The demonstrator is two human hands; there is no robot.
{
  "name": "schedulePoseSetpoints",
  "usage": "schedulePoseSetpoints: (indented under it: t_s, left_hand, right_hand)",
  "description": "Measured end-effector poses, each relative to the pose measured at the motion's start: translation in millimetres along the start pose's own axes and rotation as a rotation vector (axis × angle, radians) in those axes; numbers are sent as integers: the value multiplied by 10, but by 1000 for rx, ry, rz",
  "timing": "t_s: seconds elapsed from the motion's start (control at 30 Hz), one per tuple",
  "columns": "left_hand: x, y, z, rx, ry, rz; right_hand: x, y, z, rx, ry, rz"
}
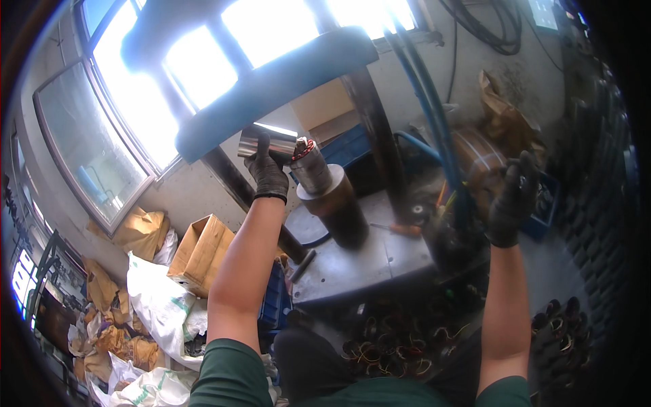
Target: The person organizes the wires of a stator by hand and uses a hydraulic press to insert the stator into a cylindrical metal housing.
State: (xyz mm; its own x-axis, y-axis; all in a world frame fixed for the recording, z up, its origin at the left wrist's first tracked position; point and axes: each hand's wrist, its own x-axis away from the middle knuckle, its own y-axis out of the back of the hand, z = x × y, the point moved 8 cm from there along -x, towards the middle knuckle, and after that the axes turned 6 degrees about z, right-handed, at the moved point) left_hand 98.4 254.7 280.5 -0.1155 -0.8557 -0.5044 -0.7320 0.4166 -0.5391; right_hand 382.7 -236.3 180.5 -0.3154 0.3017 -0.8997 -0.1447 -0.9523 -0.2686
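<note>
My left hand (pixel 270 175), in a dark glove, grips a shiny metal sleeve (pixel 279 144) below the blue crossbeam of a press. Right beside the sleeve is a grey cylindrical motor part (pixel 313 171) with red windings at its upper end. That part sits on a pale disc on top of a thick dark steel post (pixel 344 220), which stands on the metal press table (pixel 380 271). Off to the right, my gloved right hand (pixel 513 203) is raised with its fingers apart, and I see nothing held in it.
An orange-handled screwdriver (pixel 405 230) and a short dark bar (pixel 303 266) lie on the table. The blue crossbeam (pixel 278 88) spans above, on dark columns. Several wired coil parts (pixel 393 346) lie below. A wooden box (pixel 202 254) and white sacks (pixel 159 298) stand left.
</note>
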Motion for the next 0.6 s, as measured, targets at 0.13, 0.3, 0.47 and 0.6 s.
schedulePoseSetpoints:
  t_s: [0.13,0.3,0.47,0.6]
  left_hand:
    - [-331,-30,22,-148,-34,47]
    - [-286,-378,37,-277,33,157]
    - [-111,-693,-75,-453,43,323]
    - [-176,-597,-68,-474,-79,348]
  right_hand:
    - [7,-10,19,20,17,-12]
    - [-18,6,20,-106,-92,57]
    - [-237,98,112,-62,-178,198]
    - [-438,134,271,46,-232,407]
